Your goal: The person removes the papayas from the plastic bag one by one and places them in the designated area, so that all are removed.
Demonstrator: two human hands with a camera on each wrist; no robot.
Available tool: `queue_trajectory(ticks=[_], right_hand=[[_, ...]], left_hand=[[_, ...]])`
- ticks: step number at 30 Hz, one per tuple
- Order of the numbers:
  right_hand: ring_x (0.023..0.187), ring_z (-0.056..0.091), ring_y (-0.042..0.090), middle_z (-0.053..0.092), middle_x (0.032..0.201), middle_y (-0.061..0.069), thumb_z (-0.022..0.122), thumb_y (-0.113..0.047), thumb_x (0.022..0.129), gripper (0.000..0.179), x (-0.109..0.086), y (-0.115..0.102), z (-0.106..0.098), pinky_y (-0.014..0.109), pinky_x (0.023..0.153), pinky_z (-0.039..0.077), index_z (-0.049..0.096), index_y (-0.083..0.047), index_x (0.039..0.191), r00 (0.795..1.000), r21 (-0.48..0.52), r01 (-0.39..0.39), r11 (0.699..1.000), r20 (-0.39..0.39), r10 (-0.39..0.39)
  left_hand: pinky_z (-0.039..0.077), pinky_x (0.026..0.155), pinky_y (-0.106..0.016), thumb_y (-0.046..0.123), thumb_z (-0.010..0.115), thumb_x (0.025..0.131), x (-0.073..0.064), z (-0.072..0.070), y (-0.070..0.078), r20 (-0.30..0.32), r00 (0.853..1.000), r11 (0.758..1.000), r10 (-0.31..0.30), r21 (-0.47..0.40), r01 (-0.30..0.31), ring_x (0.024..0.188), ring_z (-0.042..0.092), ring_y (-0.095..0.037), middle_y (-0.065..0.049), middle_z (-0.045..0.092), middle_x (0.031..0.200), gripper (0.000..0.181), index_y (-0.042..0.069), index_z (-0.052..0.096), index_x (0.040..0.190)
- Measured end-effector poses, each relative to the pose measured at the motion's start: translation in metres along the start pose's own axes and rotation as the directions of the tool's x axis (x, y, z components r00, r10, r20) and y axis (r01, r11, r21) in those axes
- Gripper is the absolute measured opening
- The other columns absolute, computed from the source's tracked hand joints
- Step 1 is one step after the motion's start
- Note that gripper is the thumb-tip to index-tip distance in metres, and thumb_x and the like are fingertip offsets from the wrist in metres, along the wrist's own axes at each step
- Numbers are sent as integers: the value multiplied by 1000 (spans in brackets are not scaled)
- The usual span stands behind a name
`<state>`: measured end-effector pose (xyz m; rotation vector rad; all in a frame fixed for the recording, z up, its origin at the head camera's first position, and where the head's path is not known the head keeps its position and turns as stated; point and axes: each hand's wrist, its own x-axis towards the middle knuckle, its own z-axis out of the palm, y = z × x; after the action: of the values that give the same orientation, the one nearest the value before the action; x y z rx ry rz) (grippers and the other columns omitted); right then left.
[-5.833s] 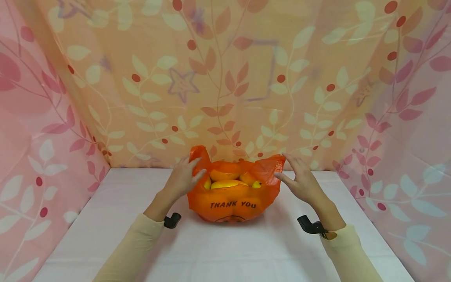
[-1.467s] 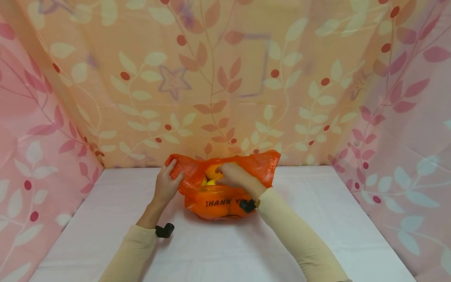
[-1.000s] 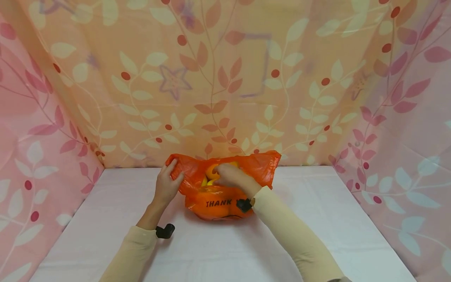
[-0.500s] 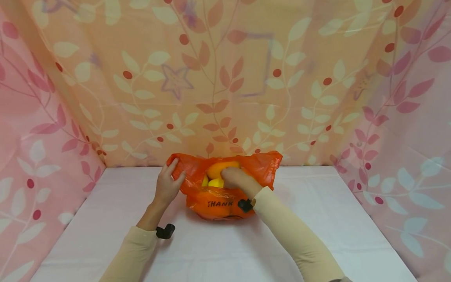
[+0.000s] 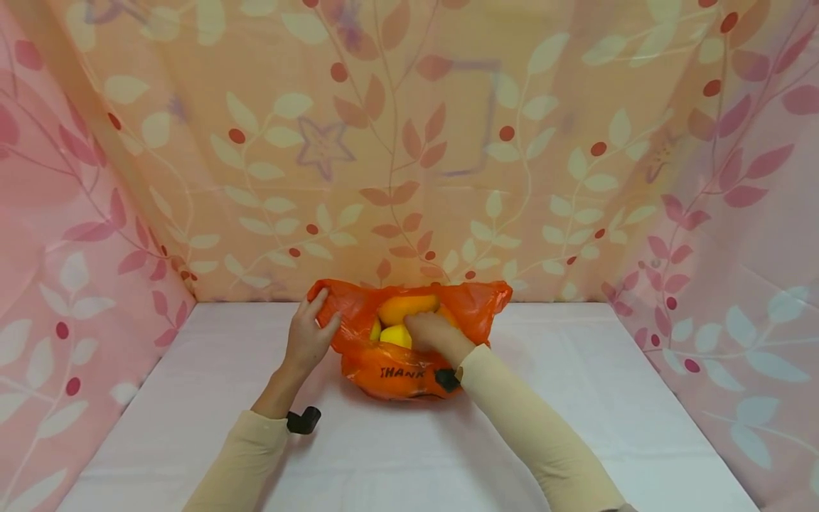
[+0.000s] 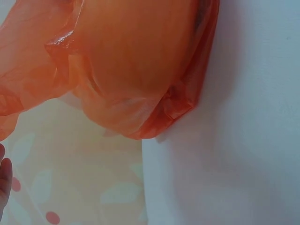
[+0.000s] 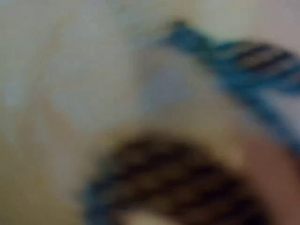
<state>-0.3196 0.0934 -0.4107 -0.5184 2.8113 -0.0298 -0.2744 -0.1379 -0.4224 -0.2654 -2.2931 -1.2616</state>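
A thin orange plastic bag [image 5: 397,387] printed with "THANK YOU" stands on the white table with its mouth open. My left hand [image 5: 308,336] holds its upper left corner, thumb on the near side. My right hand [image 5: 434,333] reaches into the mouth from the right, its fingertips hidden among the contents; I cannot tell whether they grip anything. At the back of the bag lies a long orange-yellow fruit, like a mango [image 5: 408,308]. A bright yellow piece [image 5: 396,336] shows right beside my right fingers. The right wrist view is blurred.
White cloth covers the table [image 5: 371,462], and leaf-patterned curtains [image 5: 256,178] rise behind and at both sides. A black wrist camera [image 5: 303,420] juts from my left wrist. The bag's loose right corner [image 5: 489,299] stands up beside my right forearm.
Since the oldest frame, my right hand has left the bag's right corner and gone into its mouth. Lately it has sunk slightly lower, uncovering more of the mango-like fruit. My left hand keeps its hold.
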Motion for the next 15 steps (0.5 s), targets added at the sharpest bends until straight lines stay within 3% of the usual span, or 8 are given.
queue_trajectory(ticks=[9, 15], right_hand=[[94, 54, 23, 63, 110, 7, 67, -17, 89, 42, -3, 5, 2, 40, 103, 48, 56, -13, 129, 998, 2, 37, 999, -48, -37], [99, 53, 25, 60, 113, 8, 69, -21, 86, 48, -13, 6, -10, 41, 103, 47, 53, -11, 130, 992, -21, 80, 997, -97, -82]], left_hand=[[50, 95, -54, 7, 66, 88, -1, 1, 1, 2, 1000, 1000, 7, -1, -7, 122, 53, -47, -29, 48, 140, 54, -8, 50, 137], [50, 95, -55, 5, 66, 87, 2, 1, 2, -10, 1000, 1000, 21, -1, -21, 122, 53, -48, -30, 48, 139, 54, -8, 50, 137]])
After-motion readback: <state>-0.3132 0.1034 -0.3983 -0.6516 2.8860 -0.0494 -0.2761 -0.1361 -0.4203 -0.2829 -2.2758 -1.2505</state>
